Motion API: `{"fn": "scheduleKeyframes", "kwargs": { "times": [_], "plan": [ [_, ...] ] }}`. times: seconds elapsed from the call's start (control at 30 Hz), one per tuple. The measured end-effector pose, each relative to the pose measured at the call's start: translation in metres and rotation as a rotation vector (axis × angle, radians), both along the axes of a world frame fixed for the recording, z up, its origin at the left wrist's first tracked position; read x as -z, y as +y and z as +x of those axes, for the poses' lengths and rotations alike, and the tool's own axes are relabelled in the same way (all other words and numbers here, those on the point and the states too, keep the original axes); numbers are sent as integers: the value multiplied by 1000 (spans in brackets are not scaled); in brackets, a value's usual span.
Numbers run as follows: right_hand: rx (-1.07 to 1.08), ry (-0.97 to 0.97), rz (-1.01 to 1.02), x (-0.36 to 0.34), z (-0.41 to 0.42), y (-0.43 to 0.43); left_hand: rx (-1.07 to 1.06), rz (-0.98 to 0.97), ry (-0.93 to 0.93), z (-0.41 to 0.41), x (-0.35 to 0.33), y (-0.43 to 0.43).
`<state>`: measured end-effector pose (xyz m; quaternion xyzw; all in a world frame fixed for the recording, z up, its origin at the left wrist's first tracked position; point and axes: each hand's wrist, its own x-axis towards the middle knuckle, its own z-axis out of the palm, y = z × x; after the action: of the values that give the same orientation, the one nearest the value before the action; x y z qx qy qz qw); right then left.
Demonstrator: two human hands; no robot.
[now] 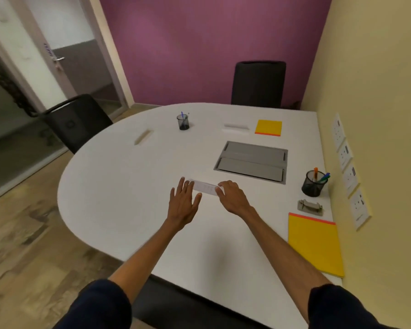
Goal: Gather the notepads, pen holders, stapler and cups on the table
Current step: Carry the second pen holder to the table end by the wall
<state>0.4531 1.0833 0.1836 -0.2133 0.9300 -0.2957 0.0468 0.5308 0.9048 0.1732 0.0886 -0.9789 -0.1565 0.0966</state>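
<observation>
Stapler (310, 206), near pen holder (313, 184), near notepad (316, 245): grouped at tabletop (128, 198) right edge, by wall. Far pen holder (183, 122), far notepad (268, 127): well apart, across tabletop. No cups visible. Ruler (205, 186) at centre, long axis left–right, spans hands. Left hand (184, 198) flat, fingers spread, tips on ruler's left end. Right hand (231, 195): fingers bent over right end; pinch or press, cannot tell. Right hand nearer group.

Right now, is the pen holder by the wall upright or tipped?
Upright: the mesh pen holder stands on its base, pens poking from its top.
</observation>
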Motion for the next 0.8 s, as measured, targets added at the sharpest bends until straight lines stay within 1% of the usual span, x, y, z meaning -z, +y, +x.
{"fn": "scheduleKeyframes", "kwargs": {
  "times": [0.1, 0.3, 0.43, 0.6, 0.8],
  "plan": [
    [-33, 30, -13, -21, 13, -39, -25, -26, 54, 21, -16, -37],
    [-104, 83, -6, -44, 56, -128, -119, 24, 72, 70, -43, -121],
    [-143, 107, -12, -47, 94, -193, -171, 61, 72, 119, -49, -180],
    [-200, 97, -84, -38, 157, -289, -253, -7, 97, 193, -47, -265],
    [-273, 151, -190, -29, 228, -394, -418, -9, 100, 278, -51, -356]
  ]
}}
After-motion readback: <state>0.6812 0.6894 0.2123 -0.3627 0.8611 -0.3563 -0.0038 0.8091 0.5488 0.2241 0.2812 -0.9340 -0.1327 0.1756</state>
